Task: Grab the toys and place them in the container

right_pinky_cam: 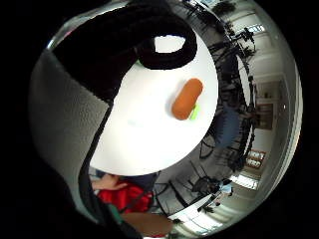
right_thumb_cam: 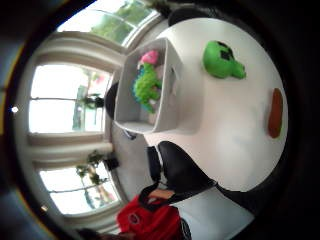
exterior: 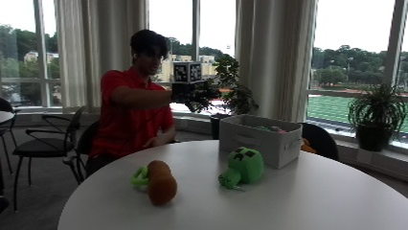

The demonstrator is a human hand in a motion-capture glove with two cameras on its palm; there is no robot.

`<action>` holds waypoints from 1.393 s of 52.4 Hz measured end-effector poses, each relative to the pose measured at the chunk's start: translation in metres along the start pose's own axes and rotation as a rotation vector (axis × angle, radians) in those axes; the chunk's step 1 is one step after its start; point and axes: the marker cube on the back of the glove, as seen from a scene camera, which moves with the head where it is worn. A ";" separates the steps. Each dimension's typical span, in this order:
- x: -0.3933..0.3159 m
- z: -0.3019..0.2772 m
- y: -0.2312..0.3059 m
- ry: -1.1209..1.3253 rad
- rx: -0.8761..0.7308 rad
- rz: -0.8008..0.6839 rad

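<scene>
On the round white table (exterior: 331, 191) in the outside view sit a grey fabric container (exterior: 260, 139), a green blocky plush (exterior: 242, 167) just beside its near wall, and an orange-brown plush (exterior: 161, 182) with a small lime-green toy (exterior: 140, 176) touching its far side. That view shows only a hint of colour above the container's rim; the thumb-side palm view looks down into it and shows a green toy (right_thumb_cam: 146, 87) and a pink one (right_thumb_cam: 149, 56) lying inside. The little-finger-side view shows only the orange-brown plush on the tabletop. The gloved right hand (exterior: 188, 92) is raised high above the table, apart from every toy; whether its fingers are released or clenched cannot be told.
</scene>
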 end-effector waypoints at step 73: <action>0.253 0.083 -0.027 0.082 -0.096 0.396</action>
